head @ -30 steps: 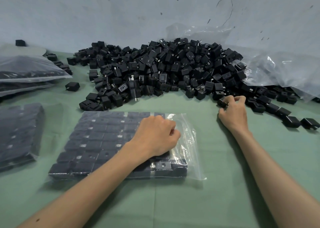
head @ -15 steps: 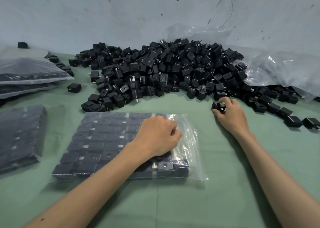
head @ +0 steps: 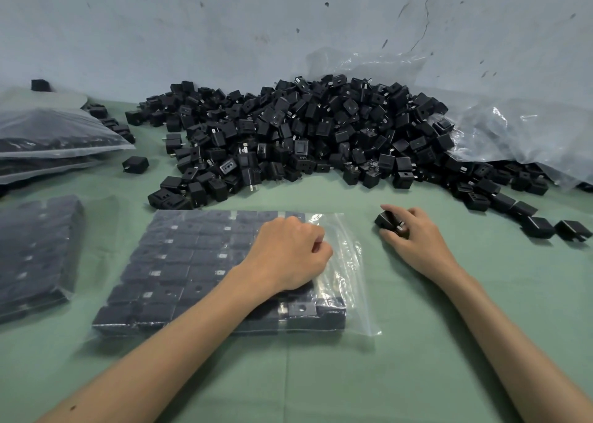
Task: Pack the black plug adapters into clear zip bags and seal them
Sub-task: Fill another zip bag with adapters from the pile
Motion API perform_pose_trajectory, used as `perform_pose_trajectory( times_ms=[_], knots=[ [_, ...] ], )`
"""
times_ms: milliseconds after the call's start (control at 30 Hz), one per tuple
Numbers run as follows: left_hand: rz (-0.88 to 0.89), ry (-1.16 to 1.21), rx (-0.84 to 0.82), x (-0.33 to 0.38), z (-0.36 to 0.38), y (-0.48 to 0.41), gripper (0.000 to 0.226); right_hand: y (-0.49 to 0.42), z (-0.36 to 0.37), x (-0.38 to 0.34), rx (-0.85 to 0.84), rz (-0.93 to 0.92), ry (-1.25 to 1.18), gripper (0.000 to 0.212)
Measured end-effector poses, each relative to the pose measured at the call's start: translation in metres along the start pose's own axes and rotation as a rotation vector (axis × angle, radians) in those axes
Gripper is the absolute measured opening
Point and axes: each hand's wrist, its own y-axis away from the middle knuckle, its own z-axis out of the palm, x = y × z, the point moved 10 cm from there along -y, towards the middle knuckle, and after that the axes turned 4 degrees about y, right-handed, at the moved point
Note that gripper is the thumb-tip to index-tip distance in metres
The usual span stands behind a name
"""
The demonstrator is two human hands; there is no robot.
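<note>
Head view: the bag [head: 350,281] is laid flat on the green table [head: 417,368], long axis running left to right. Its mouth end is pointed right, toward the other hand. Most of it is filled with rows [head: 179,262] of adapters set square and flat; only the right end is empty clear film.

The left hand [head: 288,255] is planted on the bag's right part, forearm coming in low from the bottom left, knuckles up. Its fingers are curled tight and the film looks to be pinched at the mouth end – the exact hold is hidden under the fist.

The right hand [head: 415,238] is rested on the table just right of the bag, wrist low, palm down. One adapter [head: 386,219] is gripped in its curled fingers, with the black body stuck out to the left toward the bag and a glint of metal prong seen by the fingertips. It's held just above or on the cloth; which one can't be told.

A big loose pile [head: 305,133] of adapters is heaped behind, against the wall [head: 224,31], trailing off to the right. A crumpled plastic sheet [head: 519,133] is draped over its right side. A packed bag [head: 38,249] is seen at the left edge, and more full bags [head: 54,140] are stacked farther back.
</note>
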Motion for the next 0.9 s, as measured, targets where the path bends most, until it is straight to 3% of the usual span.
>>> perform_pose_trajectory(
  times_ms=[333,500,633,900],
  knots=[
    [-0.008,0.029,0.003,-0.002,0.001,0.0,0.036,0.01,-0.007,-0.012,0.0,-0.04,-0.177,0.045],
    [-0.013,0.028,0.009,-0.004,0.001,-0.001,0.035,0.017,0.001,-0.022,-0.235,0.001,-0.327,0.026],
    [-0.006,0.032,0.016,-0.003,0.001,-0.001,0.035,0.036,0.007,-0.043,-0.421,-0.058,-0.325,0.026],
    [-0.016,0.037,0.014,-0.005,0.001,-0.001,0.034,0.064,0.019,-0.074,-0.559,-0.109,-0.589,0.03]
  ],
)
